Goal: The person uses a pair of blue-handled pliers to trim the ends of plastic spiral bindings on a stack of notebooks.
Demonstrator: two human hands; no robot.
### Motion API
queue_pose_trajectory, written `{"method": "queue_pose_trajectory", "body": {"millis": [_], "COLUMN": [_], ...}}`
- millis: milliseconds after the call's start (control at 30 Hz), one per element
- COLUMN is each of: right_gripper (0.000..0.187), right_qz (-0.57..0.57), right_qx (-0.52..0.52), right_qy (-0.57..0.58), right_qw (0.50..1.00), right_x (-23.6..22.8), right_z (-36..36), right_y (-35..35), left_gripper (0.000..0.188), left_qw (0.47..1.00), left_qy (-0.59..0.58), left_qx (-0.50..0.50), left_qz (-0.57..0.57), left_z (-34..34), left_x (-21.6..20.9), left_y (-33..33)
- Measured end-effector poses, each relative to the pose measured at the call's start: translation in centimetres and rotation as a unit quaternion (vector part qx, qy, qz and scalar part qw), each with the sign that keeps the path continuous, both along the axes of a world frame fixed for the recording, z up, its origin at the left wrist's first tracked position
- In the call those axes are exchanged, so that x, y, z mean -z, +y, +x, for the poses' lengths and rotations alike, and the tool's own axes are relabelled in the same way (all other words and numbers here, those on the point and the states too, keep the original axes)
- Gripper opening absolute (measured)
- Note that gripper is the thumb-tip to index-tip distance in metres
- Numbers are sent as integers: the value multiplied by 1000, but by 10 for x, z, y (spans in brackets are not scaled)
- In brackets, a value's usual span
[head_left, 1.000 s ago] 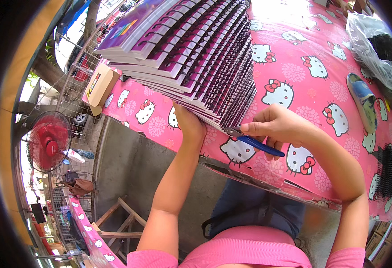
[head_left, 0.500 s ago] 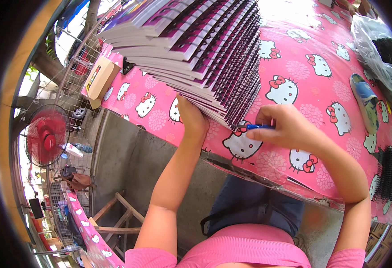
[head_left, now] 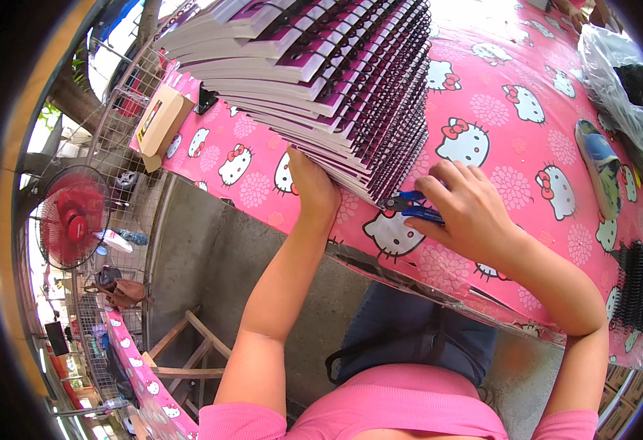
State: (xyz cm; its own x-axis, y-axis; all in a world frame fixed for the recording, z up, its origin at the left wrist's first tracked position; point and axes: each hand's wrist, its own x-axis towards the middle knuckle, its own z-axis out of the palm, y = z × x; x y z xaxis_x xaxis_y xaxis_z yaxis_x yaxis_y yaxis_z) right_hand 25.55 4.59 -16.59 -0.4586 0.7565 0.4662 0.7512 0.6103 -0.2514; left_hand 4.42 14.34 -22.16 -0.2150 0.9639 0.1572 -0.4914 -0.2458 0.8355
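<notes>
A tall, leaning stack of spiral-bound notebooks [head_left: 336, 110] with purple-and-white covers and black coil bindings rises from the near edge of the table. Against its lower left side rests my left hand [head_left: 314, 180], its fingers hidden beneath the overhanging notebooks. In my right hand [head_left: 468, 205] is a pair of blue-handled wire cutters [head_left: 418, 207], handles spread apart. The dark jaws are at the near lower corner of the stack, by the coil end of a low notebook. Whether they touch the wire I cannot tell.
Pink cartoon-cat cloth covers the table [head_left: 490, 110]. Bundled black coils [head_left: 638, 286], a blue-and-yellow patterned pouch [head_left: 598, 169] and a clear plastic bag [head_left: 615, 95] lie right. A cardboard box [head_left: 163, 125] sits left, with a red fan [head_left: 74, 220] beyond.
The cutters' handles have spread apart and my right hand's fingers have loosened and lifted around them. My left hand stays against the stack.
</notes>
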Motion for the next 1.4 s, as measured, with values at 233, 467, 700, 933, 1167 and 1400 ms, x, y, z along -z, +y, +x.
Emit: {"method": "queue_pose_trajectory", "body": {"millis": [233, 467, 700, 933, 1167, 1400], "right_gripper": [42, 41, 45, 36, 38, 44], "right_qz": [-606, -183, 69, -80, 18, -19], "right_qx": [68, 30, 22, -2, 30, 48], "right_qy": [152, -42, -71, -8, -62, -49], "right_qw": [777, 982, 995, 997, 997, 997], "right_x": [-41, -21, 7, 3, 2, 10], "right_z": [0, 2, -5, -3, 2, 7], "right_y": [28, -8, -5, -10, -17, -30], "left_gripper": [37, 38, 42, 25, 51, 37], "left_qw": [1000, 1000, 1000, 821, 270, -113], "left_qy": [9, 7, 0, 359, 802, 826], "left_qx": [-6, -9, 18, -328, 188, 299], "left_qz": [-5, -28, -21, 301, 498, 463], "left_z": [-1, -3, -5, -16, 23, 55], "left_x": [-1, -3, -2, -36, -168, -151], "left_y": [-1, -3, -4, -39, -82, -43]}}
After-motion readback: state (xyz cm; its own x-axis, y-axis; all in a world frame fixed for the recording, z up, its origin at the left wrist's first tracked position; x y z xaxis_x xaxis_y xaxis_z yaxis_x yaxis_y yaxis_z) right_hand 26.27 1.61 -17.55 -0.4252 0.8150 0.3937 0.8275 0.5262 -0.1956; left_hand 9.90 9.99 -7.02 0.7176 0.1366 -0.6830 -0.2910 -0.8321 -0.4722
